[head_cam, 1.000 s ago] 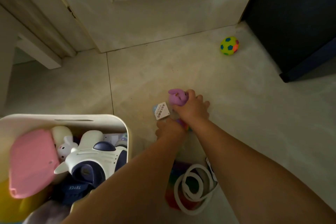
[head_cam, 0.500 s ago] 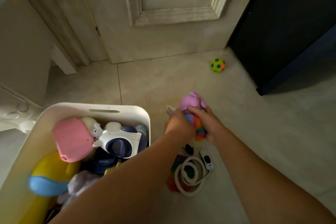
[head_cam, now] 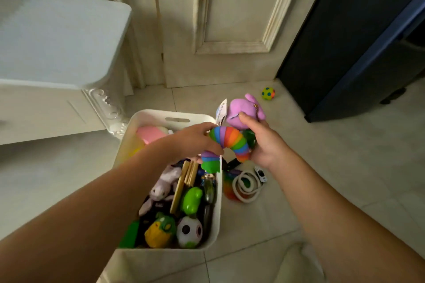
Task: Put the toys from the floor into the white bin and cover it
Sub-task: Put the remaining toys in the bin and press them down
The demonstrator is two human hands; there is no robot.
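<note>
White bin point(head_cam: 151, 117): nearly full, uncovered.
Left hand point(head_cam: 193, 140): gripping one end of rainbow slug toy point(head_cam: 230, 139), now lifted from the floor to just over the bin's right rim.
Right hand point(head_cam: 266, 145): curled round the slug's other end and purple plush point(head_cam: 241, 110), likewise raised.
Drop-in likely next.
Still on floor: white coil point(head_cam: 246, 187), spotted ball point(head_cam: 268, 93).

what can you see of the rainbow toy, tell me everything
The rainbow toy is a chain of plastic-looking ribbed segments in coloured stripes, bent into an arch, green end hanging down. It is held over the right rim of the white bin: the left hand grips one side, the right hand the other, beside a purple plush.
</note>
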